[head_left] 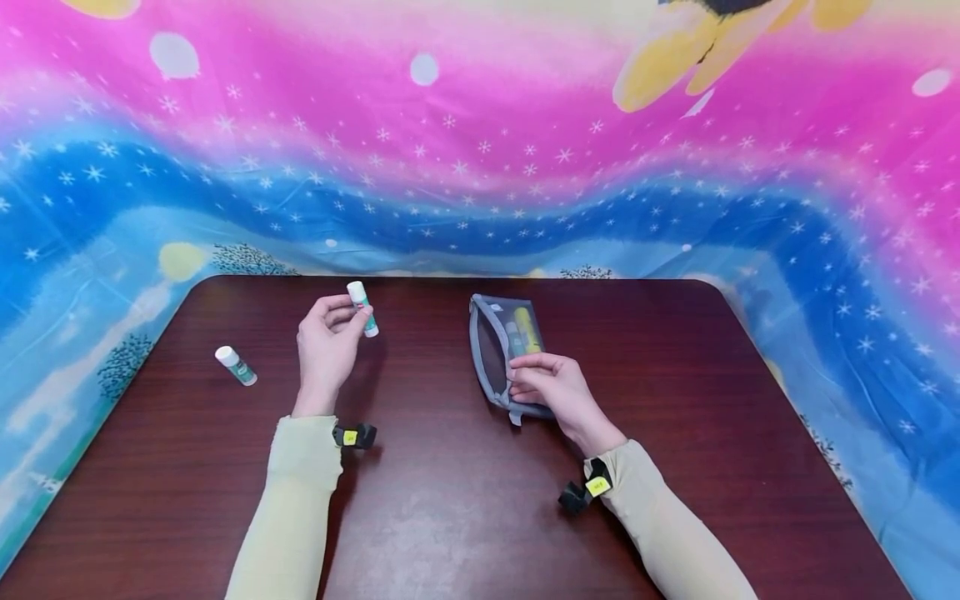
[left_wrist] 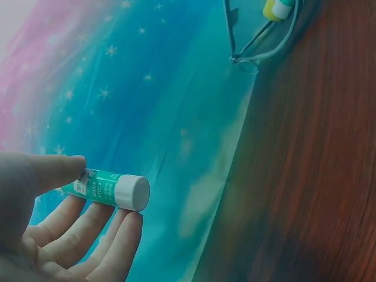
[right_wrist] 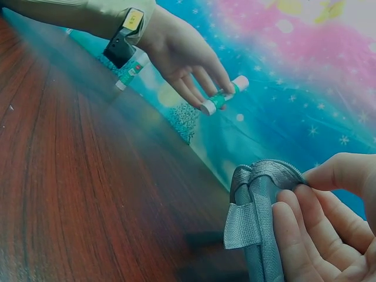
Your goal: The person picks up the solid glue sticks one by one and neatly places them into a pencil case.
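My left hand (head_left: 327, 350) pinches a green and white glue stick (left_wrist: 103, 186) between thumb and fingers, held above the table at the left. In the head view this glue stick (head_left: 363, 309) tilts slightly, its white cap upward. My right hand (head_left: 558, 396) pinches the near edge of a grey mesh zip pouch (head_left: 495, 350), whose mouth gapes toward the left. Through the mesh show yellow and green-white sticks (head_left: 523, 332). In the right wrist view, thumb and fingers hold the pouch's zipped rim (right_wrist: 273, 176) near a fabric tab.
A second glue stick (head_left: 236, 366) stands on the dark wood table (head_left: 435, 492), left of my left hand. Behind the table hangs a colourful printed cloth (head_left: 450, 167). Each wrist wears a small black camera (head_left: 356, 436).
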The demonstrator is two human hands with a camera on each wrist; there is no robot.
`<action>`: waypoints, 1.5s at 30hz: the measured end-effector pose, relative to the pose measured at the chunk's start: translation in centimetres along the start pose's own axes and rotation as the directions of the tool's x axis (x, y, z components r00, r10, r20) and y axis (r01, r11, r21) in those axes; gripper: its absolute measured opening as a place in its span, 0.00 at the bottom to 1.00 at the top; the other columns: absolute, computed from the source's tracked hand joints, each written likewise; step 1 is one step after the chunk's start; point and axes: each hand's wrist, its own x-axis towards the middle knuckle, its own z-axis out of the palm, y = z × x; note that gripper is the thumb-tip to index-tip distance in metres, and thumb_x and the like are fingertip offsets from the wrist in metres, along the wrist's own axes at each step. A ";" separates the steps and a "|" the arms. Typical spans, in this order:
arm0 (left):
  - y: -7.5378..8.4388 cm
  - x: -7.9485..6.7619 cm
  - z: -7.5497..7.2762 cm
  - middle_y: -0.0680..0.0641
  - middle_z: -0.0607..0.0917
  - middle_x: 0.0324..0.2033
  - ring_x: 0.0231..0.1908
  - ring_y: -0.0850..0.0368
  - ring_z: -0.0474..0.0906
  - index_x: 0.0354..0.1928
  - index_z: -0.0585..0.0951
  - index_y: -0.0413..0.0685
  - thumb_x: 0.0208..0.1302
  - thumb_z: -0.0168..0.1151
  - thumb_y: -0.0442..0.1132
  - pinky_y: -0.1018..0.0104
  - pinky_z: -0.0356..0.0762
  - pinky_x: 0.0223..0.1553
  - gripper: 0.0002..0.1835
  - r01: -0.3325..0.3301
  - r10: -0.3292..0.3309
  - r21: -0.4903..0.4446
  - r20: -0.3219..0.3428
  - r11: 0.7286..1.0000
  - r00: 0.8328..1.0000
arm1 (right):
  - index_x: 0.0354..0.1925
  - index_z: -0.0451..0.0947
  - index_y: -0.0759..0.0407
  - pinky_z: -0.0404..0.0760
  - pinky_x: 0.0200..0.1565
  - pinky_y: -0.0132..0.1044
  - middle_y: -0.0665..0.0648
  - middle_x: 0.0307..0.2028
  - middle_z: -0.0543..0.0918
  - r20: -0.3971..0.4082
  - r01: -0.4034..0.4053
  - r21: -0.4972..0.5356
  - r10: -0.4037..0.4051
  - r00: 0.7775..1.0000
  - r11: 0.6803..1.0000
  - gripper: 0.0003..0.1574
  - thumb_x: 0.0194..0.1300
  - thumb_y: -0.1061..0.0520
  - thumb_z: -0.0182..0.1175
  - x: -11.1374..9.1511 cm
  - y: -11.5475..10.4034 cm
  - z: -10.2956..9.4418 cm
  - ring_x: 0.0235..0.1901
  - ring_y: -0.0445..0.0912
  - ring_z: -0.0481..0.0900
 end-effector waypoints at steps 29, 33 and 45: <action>0.2 -1.5 3.3 0.46 0.87 0.42 0.38 0.53 0.86 0.53 0.84 0.48 0.66 0.72 0.46 0.58 0.79 0.42 0.17 -0.073 0.065 0.085 0.093 0.994 0.994 | 0.48 0.83 0.71 0.87 0.39 0.44 0.64 0.35 0.88 0.006 0.021 0.005 -0.021 1.000 1.000 0.14 0.65 0.66 0.67 0.2 0.2 -0.3 0.28 0.47 0.86; 0.4 -1.7 3.4 0.46 0.88 0.42 0.38 0.53 0.86 0.54 0.84 0.47 0.66 0.71 0.46 0.58 0.79 0.42 0.18 -0.067 0.059 0.081 0.103 0.994 0.993 | 0.48 0.83 0.71 0.87 0.39 0.44 0.67 0.38 0.88 0.007 0.019 0.001 -0.019 1.000 1.000 0.14 0.65 0.65 0.68 0.2 0.2 -0.3 0.28 0.48 0.86; 0.7 -2.0 3.8 0.47 0.88 0.42 0.38 0.54 0.86 0.55 0.86 0.49 0.66 0.71 0.47 0.62 0.83 0.39 0.18 -0.062 0.050 0.077 0.141 0.995 0.989 | 0.48 0.83 0.72 0.87 0.39 0.44 0.61 0.34 0.88 0.015 0.016 0.009 -0.016 1.000 1.000 0.15 0.64 0.65 0.68 0.2 0.2 -0.3 0.28 0.47 0.86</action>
